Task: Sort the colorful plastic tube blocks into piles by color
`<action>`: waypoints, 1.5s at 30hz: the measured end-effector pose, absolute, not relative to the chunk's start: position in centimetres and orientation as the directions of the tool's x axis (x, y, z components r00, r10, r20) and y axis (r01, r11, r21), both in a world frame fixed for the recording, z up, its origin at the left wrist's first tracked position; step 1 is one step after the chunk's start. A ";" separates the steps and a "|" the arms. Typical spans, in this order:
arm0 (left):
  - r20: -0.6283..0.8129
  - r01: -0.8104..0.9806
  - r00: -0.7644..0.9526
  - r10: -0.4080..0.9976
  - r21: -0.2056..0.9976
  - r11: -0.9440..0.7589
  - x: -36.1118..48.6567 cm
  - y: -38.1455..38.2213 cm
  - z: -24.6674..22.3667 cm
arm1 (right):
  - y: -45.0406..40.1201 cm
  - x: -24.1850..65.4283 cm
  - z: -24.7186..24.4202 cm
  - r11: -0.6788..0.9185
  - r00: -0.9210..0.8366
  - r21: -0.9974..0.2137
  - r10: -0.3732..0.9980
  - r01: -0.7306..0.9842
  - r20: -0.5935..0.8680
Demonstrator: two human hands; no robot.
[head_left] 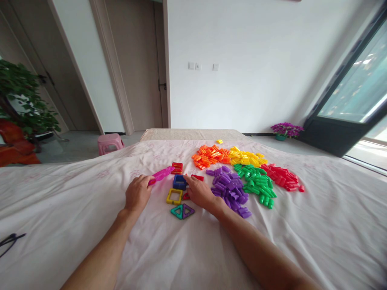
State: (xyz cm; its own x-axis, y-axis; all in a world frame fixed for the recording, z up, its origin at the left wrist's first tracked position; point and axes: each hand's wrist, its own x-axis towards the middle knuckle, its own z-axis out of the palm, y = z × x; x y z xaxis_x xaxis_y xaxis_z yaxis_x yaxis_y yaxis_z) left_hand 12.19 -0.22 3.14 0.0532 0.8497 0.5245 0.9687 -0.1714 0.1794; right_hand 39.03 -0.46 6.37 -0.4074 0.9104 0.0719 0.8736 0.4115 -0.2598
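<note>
— What was held by the hands?
— A pink tile (161,175) was gripped by the left hand (137,194); the blue square tile (179,182) was touched by the right hand (201,192).
— And around them, on the bed (60,209)?
— A yellow square tile (174,196) and two triangle tiles (182,211) were laid between the hands; purple pieces (229,189) were heaped just beside the right hand.

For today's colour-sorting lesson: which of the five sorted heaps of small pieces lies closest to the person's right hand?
The purple heap: it lies right beside the right hand, while the orange, yellow, green and red heaps lie farther off.
</note>
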 end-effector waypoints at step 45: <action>0.275 0.987 -0.012 0.961 0.158 -0.033 12.9 -0.6 3.7 | -1.0 38.8 7.0 0.391 -0.395 -0.231 0.918 0.891 0.029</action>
State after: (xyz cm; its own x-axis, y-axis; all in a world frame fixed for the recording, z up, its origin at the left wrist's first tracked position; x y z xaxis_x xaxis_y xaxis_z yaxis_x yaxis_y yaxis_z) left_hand 12.91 -0.57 3.72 -0.0117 0.9613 0.2751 0.9868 -0.0334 0.1585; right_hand 38.79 -1.00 7.03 -0.3950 0.9182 0.0293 0.8910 0.3907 -0.2314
